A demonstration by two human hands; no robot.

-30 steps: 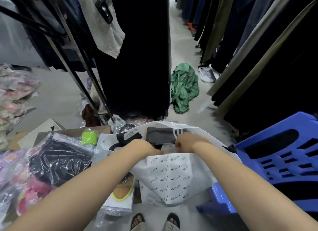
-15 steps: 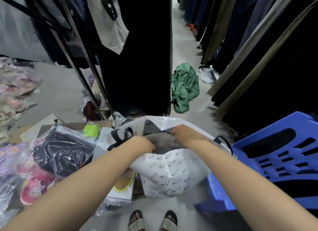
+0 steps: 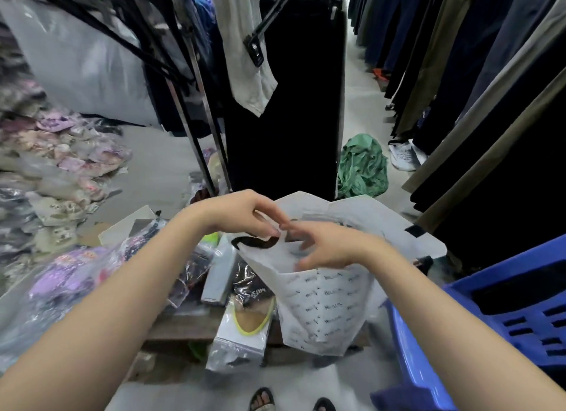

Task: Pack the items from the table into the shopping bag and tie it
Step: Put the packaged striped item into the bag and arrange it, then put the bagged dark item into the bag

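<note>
Grip first: both hands are up over the mouth of the white shopping bag [image 3: 324, 306], center of the frame. My left hand [image 3: 245, 214] has its fingers curled with the tips pinched together near the bag's top edge, and the right hand [image 3: 330, 248] is half open, fingers spread and blurry, just touching the left fingertips. I honestly can't tell if either one has hold of the bag or its black handle [image 3: 254, 243]; too much motion blur there.

Now big to small. Racks of dark hanging clothes [image 3: 477, 83] fill the whole right side and the top middle. Lower right is a blue plastic stool [image 3: 502, 312], right beside the bag. Far left there's a heap of bagged clothes [image 3: 61, 153] stacked up the edge of the frame. The bag itself stands open just right of center, printed with small dark lettering, with something dark inside that I can't make out. Left of it, on the low wooden table [image 3: 183, 328], sits a pile of plastic-wrapped items [image 3: 76, 282], purple and dark ones. A crumpled green cloth [image 3: 361, 168] lies on the floor past the bag. Closer in, a clear packet with a yellow-rimmed insole [image 3: 248, 322] hangs off the table edge, touching the bag's left side. My sandaled toes [image 3: 263, 401] show at the bottom.
</note>
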